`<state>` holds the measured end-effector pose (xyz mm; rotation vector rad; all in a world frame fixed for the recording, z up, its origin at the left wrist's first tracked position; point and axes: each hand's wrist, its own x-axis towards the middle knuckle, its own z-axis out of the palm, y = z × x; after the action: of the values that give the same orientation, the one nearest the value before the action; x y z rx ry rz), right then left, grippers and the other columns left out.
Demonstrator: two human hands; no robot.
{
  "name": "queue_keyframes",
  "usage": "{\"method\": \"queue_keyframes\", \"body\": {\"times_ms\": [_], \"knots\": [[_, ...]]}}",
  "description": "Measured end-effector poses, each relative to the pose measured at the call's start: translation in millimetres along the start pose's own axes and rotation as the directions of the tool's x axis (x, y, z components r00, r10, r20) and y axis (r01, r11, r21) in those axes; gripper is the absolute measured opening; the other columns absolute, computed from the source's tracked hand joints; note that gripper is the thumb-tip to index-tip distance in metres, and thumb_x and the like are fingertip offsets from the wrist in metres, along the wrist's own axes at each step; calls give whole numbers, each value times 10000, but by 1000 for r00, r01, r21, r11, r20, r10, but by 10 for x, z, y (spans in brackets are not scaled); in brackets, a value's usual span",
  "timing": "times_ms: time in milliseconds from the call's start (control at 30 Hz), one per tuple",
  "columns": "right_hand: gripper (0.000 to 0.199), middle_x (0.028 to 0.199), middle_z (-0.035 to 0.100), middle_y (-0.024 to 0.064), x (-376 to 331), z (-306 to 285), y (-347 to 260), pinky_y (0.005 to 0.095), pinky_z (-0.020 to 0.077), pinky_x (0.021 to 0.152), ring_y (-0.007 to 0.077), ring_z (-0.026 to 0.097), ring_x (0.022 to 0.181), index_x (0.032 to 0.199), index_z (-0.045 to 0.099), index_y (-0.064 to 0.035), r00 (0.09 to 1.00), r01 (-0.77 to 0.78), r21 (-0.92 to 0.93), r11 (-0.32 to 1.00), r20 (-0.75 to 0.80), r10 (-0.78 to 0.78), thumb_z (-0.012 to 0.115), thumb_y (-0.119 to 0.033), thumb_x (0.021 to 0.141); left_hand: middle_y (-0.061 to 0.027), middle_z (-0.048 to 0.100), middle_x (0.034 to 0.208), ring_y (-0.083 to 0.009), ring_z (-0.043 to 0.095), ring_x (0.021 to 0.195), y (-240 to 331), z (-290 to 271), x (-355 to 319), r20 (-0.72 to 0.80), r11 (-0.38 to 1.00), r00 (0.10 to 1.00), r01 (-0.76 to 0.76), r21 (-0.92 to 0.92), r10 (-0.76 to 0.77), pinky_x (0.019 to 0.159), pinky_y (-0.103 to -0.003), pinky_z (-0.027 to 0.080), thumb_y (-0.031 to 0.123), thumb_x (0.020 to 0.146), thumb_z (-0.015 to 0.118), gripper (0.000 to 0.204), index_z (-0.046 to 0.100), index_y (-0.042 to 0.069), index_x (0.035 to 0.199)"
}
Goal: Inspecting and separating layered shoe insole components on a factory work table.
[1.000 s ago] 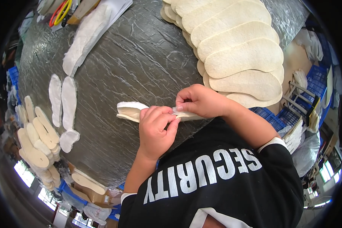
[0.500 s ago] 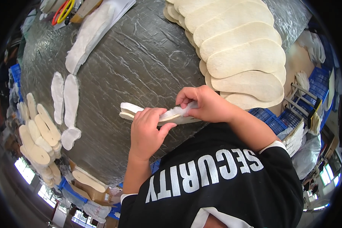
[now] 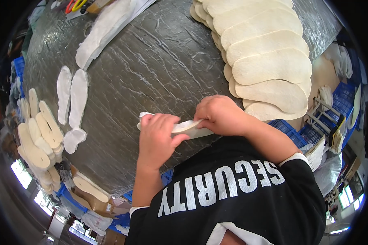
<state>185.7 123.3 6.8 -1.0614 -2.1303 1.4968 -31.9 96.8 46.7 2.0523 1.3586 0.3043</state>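
Note:
Both of my hands hold one beige shoe insole (image 3: 188, 128) with a white layer on it, just above the near edge of the grey wrinkled table cover (image 3: 159, 73). My left hand (image 3: 157, 139) presses down over its left half, fingers spread across the top. My right hand (image 3: 221, 116) pinches its right end. The insole's middle is hidden under my fingers.
A fanned stack of beige insoles (image 3: 270, 65) lies at the far right. Two white liners (image 3: 71, 102) lie at the left, with a long white strip (image 3: 106, 28) beyond them. More beige insoles (image 3: 39, 130) pile at the left edge. Blue crates (image 3: 298, 130) stand below the table.
My left hand has slid left along the insole and now covers most of its left half. My right hand stays on the right end.

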Motion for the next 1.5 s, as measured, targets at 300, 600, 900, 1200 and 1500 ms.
{"method": "queue_keyframes", "body": {"times_ms": [300, 600, 900, 1200, 1500], "knots": [[138, 817, 652, 81, -13, -13, -2, 407, 494, 746, 289, 631, 846, 821, 686, -70, 999, -10, -48, 999, 52, 13, 727, -150, 717, -69, 656, 982, -261, 601, 893, -131, -84, -175, 32, 998, 999, 15, -59, -13, 833, -394, 399, 160, 628, 798, 292, 624, 73, 845], [119, 790, 614, 87, -102, 12, -65, 413, 491, 700, 305, 614, 772, 811, 658, -52, 997, 53, -121, 991, -45, -59, 696, -99, 708, -76, 659, 1037, -260, 610, 931, -106, 33, -280, -101, 997, 995, -11, -83, 2, 812, -387, 421, 96, 655, 778, 209, 648, 73, 817], [121, 745, 571, 86, -151, 81, -158, 412, 488, 632, 300, 601, 693, 758, 604, -53, 994, 7, -223, 975, -101, -31, 691, -126, 718, -39, 616, 1003, -253, 557, 917, 118, 127, -391, -278, 975, 941, 216, 55, -193, 791, -418, 421, 119, 716, 759, 158, 656, 76, 828], [124, 733, 580, 69, -186, 149, -185, 397, 482, 586, 281, 600, 662, 752, 621, -64, 988, -5, -250, 968, -148, -33, 720, -95, 685, -107, 628, 780, -328, 599, 714, 134, 32, -249, -177, 956, 943, 290, 33, -280, 658, -391, 471, 95, 782, 687, 92, 662, 79, 870], [136, 735, 583, 69, -215, 148, -168, 390, 471, 578, 277, 597, 661, 755, 623, -66, 981, 53, -261, 964, -165, -99, 725, -93, 671, -44, 635, 840, -218, 605, 919, 45, -21, -54, -49, 997, 999, 1, 73, 2, 843, -400, 399, 96, 728, 713, 122, 660, 64, 833]]}}
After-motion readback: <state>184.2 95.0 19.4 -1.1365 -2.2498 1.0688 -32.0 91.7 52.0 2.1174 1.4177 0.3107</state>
